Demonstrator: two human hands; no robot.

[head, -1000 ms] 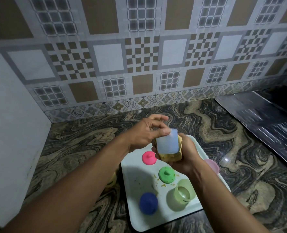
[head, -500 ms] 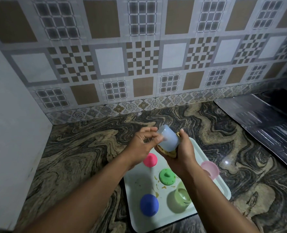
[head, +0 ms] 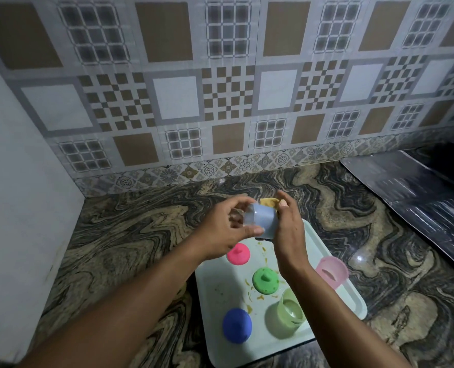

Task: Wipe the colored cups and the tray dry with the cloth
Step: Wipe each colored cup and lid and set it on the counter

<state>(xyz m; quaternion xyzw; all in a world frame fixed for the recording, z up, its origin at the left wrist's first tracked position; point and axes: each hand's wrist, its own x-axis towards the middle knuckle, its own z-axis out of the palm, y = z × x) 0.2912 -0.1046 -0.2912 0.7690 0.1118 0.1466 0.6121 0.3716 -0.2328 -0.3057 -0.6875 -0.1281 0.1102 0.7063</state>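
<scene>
Cups first: our left hand [head: 224, 229] pinches a pale blue cup [head: 264, 220] above the tray [head: 220, 293], while our right hand [head: 287, 229] seems to press the yellow cloth [head: 269, 201] against it.

Both hands [head: 257, 227] hold a cup [head: 263, 220] above the tray's [head: 212, 293] far end; lids [head: 265, 280] and cups [head: 289, 312] sit on it.

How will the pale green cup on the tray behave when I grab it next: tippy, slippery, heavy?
The pale green cup stands upright near the tray's front edge; being thin translucent plastic, it is probably light and easy to knock over. Its smooth wall may be slippery if wet. It looks stiff enough for a gentle pinch.
</scene>
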